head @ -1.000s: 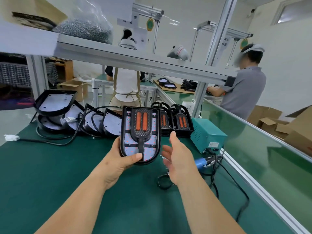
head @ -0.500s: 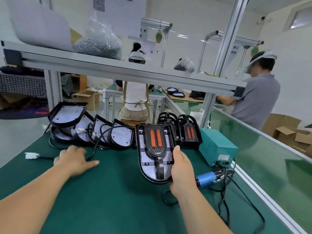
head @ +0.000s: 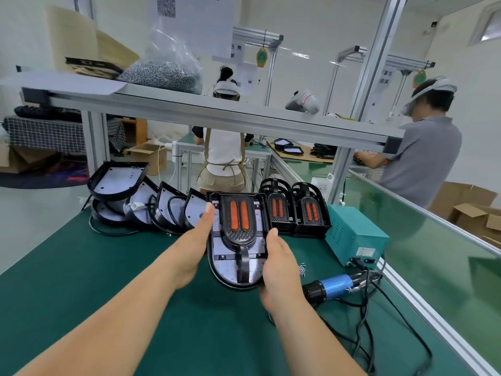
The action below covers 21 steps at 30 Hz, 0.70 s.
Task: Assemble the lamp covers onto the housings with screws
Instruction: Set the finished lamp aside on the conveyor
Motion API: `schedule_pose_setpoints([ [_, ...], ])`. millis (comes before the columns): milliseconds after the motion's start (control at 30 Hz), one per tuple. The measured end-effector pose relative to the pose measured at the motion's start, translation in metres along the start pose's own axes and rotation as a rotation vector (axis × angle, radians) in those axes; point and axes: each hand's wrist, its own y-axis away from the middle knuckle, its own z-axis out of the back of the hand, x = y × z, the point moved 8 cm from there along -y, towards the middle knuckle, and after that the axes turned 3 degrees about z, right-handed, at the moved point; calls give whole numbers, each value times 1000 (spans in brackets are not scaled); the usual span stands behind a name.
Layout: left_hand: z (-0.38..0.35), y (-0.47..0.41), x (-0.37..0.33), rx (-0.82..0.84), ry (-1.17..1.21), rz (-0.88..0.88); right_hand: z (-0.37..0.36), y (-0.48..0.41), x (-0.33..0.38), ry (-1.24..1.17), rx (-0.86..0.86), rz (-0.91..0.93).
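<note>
Two hands: your left hand point(head: 193, 248) and right hand point(head: 279, 264) grip the lamp point(head: 238, 240) by its side edges, over the green mat point(head: 81, 267).
Bench: open housings point(head: 168, 210) behind left; stacked lamps point(head: 295, 213) and blue screwdriver point(head: 333, 284) right.
Room: two workers point(head: 428, 153) at benches beyond.

At the centre of the table point(head: 81, 267) is the lamp point(head: 238, 240), left hand point(head: 193, 242) at its left edge, right hand point(head: 280, 267) at its right. Behind it to the left leans a row of covers point(head: 154, 204); behind-right stand two lamp stacks point(head: 295, 213), the power box point(head: 355, 234) right of them, the screwdriver point(head: 333, 284) before it.
</note>
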Motion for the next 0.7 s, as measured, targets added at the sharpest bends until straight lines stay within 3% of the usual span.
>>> schedule_pose_setpoints([
  [133, -6, 0, -1, -56, 315, 36, -8, 5, -3, -78, 80, -33],
  [233, -4, -1, -5, -97, 418, -17, -10, 11, -17, -225, 138, -249],
  [333, -2, 0, -9, -82, 562, -69, -13, 24, -42, -61, 251, -508],
  [400, -4, 4, -8, -46, 615, -55, -21, 33, -50, 22, 364, -587],
  [533, -13, 13, -3, 68, 643, -19, -39, 31, -39, -53, 489, -560],
  [700, -1, 7, -21, 18, 625, -133, -55, 45, -37, 21, 654, -511],
])
